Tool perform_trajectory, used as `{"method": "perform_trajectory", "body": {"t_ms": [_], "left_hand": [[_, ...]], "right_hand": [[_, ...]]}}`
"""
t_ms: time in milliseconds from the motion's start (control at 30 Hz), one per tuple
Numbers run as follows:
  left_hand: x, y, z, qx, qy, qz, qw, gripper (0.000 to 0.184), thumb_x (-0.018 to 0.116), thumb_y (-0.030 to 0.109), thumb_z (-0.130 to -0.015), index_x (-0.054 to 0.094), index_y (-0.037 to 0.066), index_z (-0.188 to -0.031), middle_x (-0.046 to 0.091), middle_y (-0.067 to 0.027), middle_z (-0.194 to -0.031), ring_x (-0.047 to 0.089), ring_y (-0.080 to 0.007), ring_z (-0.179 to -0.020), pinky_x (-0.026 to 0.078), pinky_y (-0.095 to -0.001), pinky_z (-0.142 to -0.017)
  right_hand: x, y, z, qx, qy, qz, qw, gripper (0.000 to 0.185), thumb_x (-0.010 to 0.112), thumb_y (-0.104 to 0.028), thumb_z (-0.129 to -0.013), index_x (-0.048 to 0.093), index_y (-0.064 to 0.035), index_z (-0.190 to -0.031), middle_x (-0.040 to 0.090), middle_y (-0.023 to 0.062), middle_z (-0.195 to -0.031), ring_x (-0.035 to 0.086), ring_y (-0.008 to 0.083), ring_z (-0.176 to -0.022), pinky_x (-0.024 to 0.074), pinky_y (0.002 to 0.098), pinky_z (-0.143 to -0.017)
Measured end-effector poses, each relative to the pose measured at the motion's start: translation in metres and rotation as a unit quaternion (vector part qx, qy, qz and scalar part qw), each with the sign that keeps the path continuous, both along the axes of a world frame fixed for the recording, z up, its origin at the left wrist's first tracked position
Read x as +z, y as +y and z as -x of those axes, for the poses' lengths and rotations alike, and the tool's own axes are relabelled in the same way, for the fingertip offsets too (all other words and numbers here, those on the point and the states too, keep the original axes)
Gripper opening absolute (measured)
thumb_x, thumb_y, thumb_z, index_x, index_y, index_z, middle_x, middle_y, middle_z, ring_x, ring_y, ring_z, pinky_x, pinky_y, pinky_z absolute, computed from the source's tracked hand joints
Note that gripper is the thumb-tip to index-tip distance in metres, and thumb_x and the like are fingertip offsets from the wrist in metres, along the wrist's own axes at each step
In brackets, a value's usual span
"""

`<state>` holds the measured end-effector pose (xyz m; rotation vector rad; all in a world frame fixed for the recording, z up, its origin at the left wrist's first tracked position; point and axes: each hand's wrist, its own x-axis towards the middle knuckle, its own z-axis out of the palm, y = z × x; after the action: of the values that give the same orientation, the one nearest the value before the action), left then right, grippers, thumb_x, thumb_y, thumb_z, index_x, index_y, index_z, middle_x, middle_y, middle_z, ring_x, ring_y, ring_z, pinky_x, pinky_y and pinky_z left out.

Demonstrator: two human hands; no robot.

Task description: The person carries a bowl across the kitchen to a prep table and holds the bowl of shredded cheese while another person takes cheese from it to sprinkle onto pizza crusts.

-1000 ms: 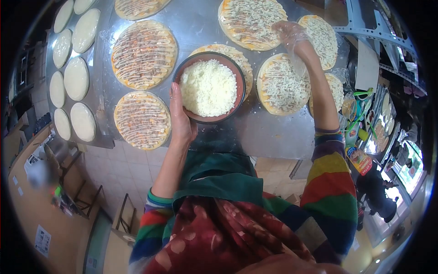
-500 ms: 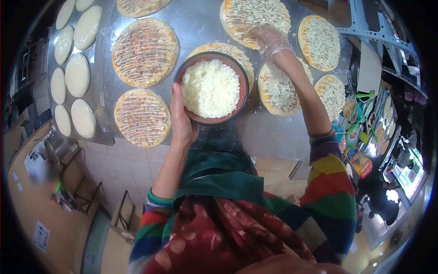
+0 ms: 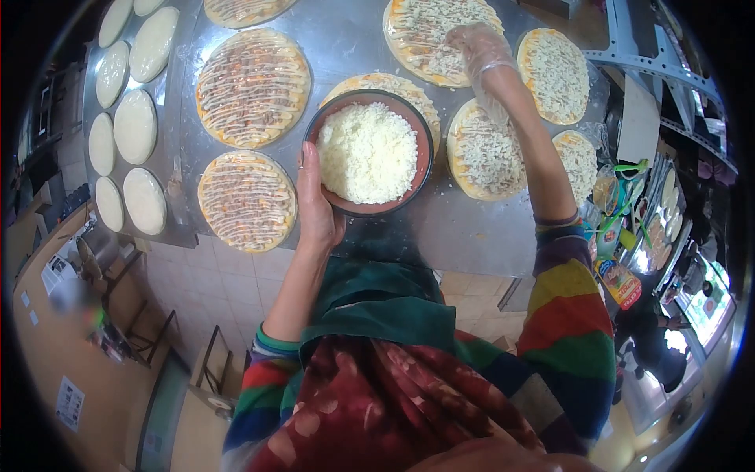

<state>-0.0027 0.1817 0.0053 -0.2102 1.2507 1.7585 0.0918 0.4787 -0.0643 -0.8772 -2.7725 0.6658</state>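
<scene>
My left hand (image 3: 317,206) grips the near left side of a round dark-rimmed bowl (image 3: 425,169), which holds crumbly white cheese (image 3: 368,153). In a clear plastic glove, my right hand (image 3: 481,53) hovers over the right part of a large topped pizza (image 3: 425,43) at the top; its fingers point down and are too small to read clearly. Below that hand lies another cheese-strewn pizza (image 3: 484,153). The bowl partly covers a pizza (image 3: 421,96) behind it. Two pizzas with sauce stripes, an upper one (image 3: 252,88) and a lower one (image 3: 246,202), lie to the left.
Plain dough rounds (image 3: 135,126) line the left side of the metal table (image 3: 472,244). Two cheese-covered pizzas lie at the right, one (image 3: 554,77) behind the other (image 3: 578,164). Beyond them are a perforated metal frame (image 3: 645,61), packets (image 3: 620,285) and a person (image 3: 649,338).
My gloved right hand swung left from near the right-hand pizza to over the large top pizza, then shifted slightly right. The bowl stays in my left hand.
</scene>
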Motion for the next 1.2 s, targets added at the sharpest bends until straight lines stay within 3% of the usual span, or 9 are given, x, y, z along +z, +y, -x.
{"method": "perform_trajectory", "body": {"t_ms": [167,367,467,567,800,933,967,1067,1200], "left_hand": [[-0.001,0.005,0.000,-0.008,-0.011,-0.011,1.000,0.059,0.041,0.046,-0.098,0.036,0.000,-0.134,0.048,-0.0134,-0.129,0.050,-0.0200,-0.118,0.042,-0.0336,-0.099],[-0.021,0.018,0.000,-0.007,0.005,-0.030,1.000,0.056,0.042,0.045,-0.098,0.038,0.000,-0.131,0.048,-0.0124,-0.127,0.048,-0.0190,-0.118,0.040,-0.0337,-0.099],[-0.024,0.030,-0.003,-0.018,0.006,-0.025,1.000,0.053,0.043,0.044,-0.098,0.038,0.001,-0.130,0.049,-0.0116,-0.124,0.049,-0.0186,-0.116,0.040,-0.0335,-0.098],[-0.030,0.034,-0.002,-0.015,-0.003,-0.042,0.999,0.051,0.045,0.042,-0.098,0.038,0.002,-0.129,0.049,-0.0113,-0.123,0.050,-0.0187,-0.112,0.041,-0.0333,-0.096],[-0.032,0.037,-0.003,-0.016,0.012,-0.021,1.000,0.048,0.045,0.042,-0.098,0.040,0.003,-0.126,0.049,-0.0109,-0.121,0.050,-0.0186,-0.110,0.042,-0.0331,-0.094],[-0.039,0.034,-0.004,-0.023,-0.033,-0.040,0.998,0.048,0.044,0.041,-0.098,0.040,0.003,-0.127,0.049,-0.0107,-0.121,0.050,-0.0184,-0.111,0.041,-0.0335,-0.096],[-0.042,0.034,-0.005,-0.020,-0.027,-0.044,0.998,0.049,0.044,0.042,-0.098,0.039,0.003,-0.127,0.049,-0.0107,-0.121,0.050,-0.0182,-0.112,0.041,-0.0334,-0.096],[-0.041,0.036,-0.003,-0.007,-0.015,-0.052,0.999,0.049,0.043,0.042,-0.098,0.039,0.003,-0.128,0.049,-0.0109,-0.122,0.049,-0.0176,-0.113,0.040,-0.0332,-0.098],[-0.039,0.031,0.002,0.004,-0.023,-0.045,0.999,0.051,0.042,0.042,-0.099,0.038,0.002,-0.131,0.048,-0.0111,-0.125,0.048,-0.0173,-0.116,0.040,-0.0334,-0.099]], "right_hand": [[0.009,0.006,0.004,-0.017,0.013,-0.053,0.998,0.019,0.053,-0.010,-0.090,0.065,-0.0075,-0.105,0.066,0.0137,-0.092,0.062,0.0293,-0.084,0.0486,0.0358,-0.076],[0.097,-0.070,0.014,0.057,0.019,0.199,0.978,0.022,0.055,-0.025,-0.093,0.066,-0.0114,-0.106,0.066,0.0107,-0.102,0.063,0.0254,-0.092,0.0494,0.0371,-0.083],[0.077,-0.125,0.005,0.193,0.067,0.055,0.977,0.032,0.055,-0.031,-0.092,0.062,-0.0078,-0.113,0.062,0.0130,-0.113,0.058,0.0284,-0.106,0.0446,0.0378,-0.093],[0.067,-0.151,0.001,0.184,-0.008,0.143,0.972,0.034,0.053,-0.032,-0.093,0.057,-0.0114,-0.120,0.053,0.0144,-0.126,0.050,0.0338,-0.117,0.0396,0.0415,-0.099],[0.070,-0.146,0.008,0.174,-0.067,0.176,0.967,0.040,0.060,-0.025,-0.088,0.054,-0.0072,-0.123,0.051,0.0161,-0.127,0.050,0.0335,-0.116,0.0405,0.0411,-0.098],[0.065,-0.122,0.025,0.252,-0.100,0.308,0.912,0.031,0.061,-0.019,-0.088,0.057,-0.0039,-0.115,0.059,0.0144,-0.113,0.055,0.0341,-0.106,0.0462,0.0380,-0.091],[0.072,-0.118,0.021,0.230,-0.061,0.302,0.923,0.021,0.063,-0.013,-0.087,0.060,-0.0018,-0.104,0.063,0.0106,-0.103,0.061,0.0281,-0.095,0.0501,0.0343,-0.084],[0.064,-0.089,0.020,0.161,0.075,0.547,0.818,0.015,0.065,-0.012,-0.085,0.062,-0.0029,-0.097,0.064,0.0070,-0.100,0.063,0.0201,-0.089,0.0522,0.0305,-0.077],[0.080,-0.032,0.021,0.044,0.048,0.502,0.862,0.020,0.067,-0.018,-0.085,0.064,-0.0049,-0.100,0.064,0.0055,-0.102,0.063,0.0173,-0.092,0.0525,0.0295,-0.077]]}}
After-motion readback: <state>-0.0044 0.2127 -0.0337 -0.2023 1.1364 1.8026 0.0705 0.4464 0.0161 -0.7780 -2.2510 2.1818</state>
